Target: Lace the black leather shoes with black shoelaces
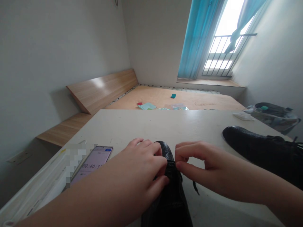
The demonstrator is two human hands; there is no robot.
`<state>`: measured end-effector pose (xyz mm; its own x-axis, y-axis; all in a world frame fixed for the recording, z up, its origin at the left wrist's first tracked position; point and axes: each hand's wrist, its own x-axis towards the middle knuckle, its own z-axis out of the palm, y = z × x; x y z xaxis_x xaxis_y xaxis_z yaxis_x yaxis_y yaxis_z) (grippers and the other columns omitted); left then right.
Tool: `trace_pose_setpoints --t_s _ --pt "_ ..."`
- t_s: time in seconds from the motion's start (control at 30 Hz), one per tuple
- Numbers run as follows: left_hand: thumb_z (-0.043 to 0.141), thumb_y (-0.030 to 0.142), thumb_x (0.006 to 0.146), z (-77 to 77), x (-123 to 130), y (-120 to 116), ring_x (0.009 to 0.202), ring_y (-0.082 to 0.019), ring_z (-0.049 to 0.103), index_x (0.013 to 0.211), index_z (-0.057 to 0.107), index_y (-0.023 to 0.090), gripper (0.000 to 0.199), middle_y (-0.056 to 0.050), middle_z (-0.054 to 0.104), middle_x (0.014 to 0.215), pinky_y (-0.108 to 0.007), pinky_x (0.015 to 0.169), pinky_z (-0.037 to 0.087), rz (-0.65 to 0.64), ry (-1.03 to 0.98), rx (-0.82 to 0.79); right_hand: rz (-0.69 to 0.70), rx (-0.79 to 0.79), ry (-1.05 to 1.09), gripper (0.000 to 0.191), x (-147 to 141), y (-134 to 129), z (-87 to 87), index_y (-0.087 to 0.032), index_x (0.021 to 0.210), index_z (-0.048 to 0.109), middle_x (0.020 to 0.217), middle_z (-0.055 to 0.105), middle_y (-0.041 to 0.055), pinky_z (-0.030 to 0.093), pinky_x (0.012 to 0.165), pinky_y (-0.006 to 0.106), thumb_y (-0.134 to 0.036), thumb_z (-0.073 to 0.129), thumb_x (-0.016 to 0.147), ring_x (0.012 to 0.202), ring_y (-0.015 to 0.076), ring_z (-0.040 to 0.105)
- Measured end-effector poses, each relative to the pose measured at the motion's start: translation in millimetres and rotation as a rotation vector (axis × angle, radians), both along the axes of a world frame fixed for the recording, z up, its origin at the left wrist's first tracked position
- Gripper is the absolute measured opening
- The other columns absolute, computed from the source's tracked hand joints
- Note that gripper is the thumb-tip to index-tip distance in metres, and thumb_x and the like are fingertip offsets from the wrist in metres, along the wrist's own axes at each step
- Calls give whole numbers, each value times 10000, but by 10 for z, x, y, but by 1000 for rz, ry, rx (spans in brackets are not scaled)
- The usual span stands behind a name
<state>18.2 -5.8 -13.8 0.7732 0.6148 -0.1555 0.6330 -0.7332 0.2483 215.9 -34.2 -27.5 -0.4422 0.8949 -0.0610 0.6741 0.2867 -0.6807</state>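
A black leather lace-up shoe lies on the white table right before me, its toe pointing away. My left hand is closed over the left side of its lacing, with fingers bent and the thumb low on the shoe. At the right edge of the lacing, my right hand pinches thumb and forefinger together on the shoelace, mostly hidden by the fingertips. One loose lace end hangs below my right hand. A second black shoe rests at the right, its laces showing.
Left of my hands, a phone showing a running timer lies beside a clear plastic bag. White tissue lies at the table's far right, near a lined bin. Behind stands a bed with small packets.
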Motion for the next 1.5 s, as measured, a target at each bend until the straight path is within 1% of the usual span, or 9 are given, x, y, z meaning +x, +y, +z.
trace_pose_setpoints --t_s 0.27,0.43,0.53,0.7,0.83,0.93,1.07,1.23,1.5 --pt "489 296 940 25 -14 38 861 -218 588 800 631 211 217 -21 659 866 -478 994 355 -56 -81 66 -44 -14 15 182 79 38 -35 -195 730 597 800 642 27 436 650 279 -291 490 841 765 183 579" --pt "447 317 944 30 -207 83 670 -183 594 747 630 229 283 -15 641 700 -289 647 416 36 83 -48 76 -90 -135 149 155 32 25 -195 687 602 706 613 -2 413 602 254 -233 546 820 652 145 548" --pt "416 378 955 30 -249 90 621 -170 582 751 632 240 327 -3 632 665 -271 598 384 57 64 -84 50 -173 -165 210 175 55 56 -195 707 632 698 638 -4 410 586 249 -281 533 871 640 140 553" --pt "352 415 958 90 -103 29 639 -185 597 832 643 270 348 1 667 726 -280 546 333 131 48 -120 -13 -332 62 294 165 98 -22 -179 795 669 755 695 20 460 642 271 -374 494 928 698 151 599" --pt "320 413 955 98 -10 7 649 -209 612 831 664 261 396 -21 679 725 -298 526 293 164 46 -77 -55 -346 281 221 126 84 -106 -189 1033 675 758 669 10 483 706 301 -269 501 922 748 156 617" --pt "308 407 957 77 -10 8 643 -220 619 816 685 246 433 -41 691 724 -306 526 281 150 56 -42 -57 -396 374 251 79 75 -98 -198 1153 595 703 598 -22 467 657 276 -217 487 927 698 138 585" --pt "416 465 919 83 -59 -1 650 -225 619 785 699 261 374 -32 691 709 -301 535 285 164 68 -27 -54 -439 443 191 10 83 -53 -188 1068 585 650 477 -51 365 514 210 -213 443 943 573 99 458" --pt "521 423 864 101 -78 -30 657 -196 591 723 676 271 259 -3 667 694 -289 553 302 158 17 -75 -72 -293 209 142 -14 72 -28 -195 994 640 614 442 -59 310 506 216 -242 549 897 566 99 389" --pt "408 460 918 47 -147 -68 581 -151 506 707 577 242 347 30 597 645 -278 496 245 243 -46 -177 -68 -110 -166 126 12 17 103 -221 761 685 665 635 -17 323 513 221 -324 657 829 598 121 526"
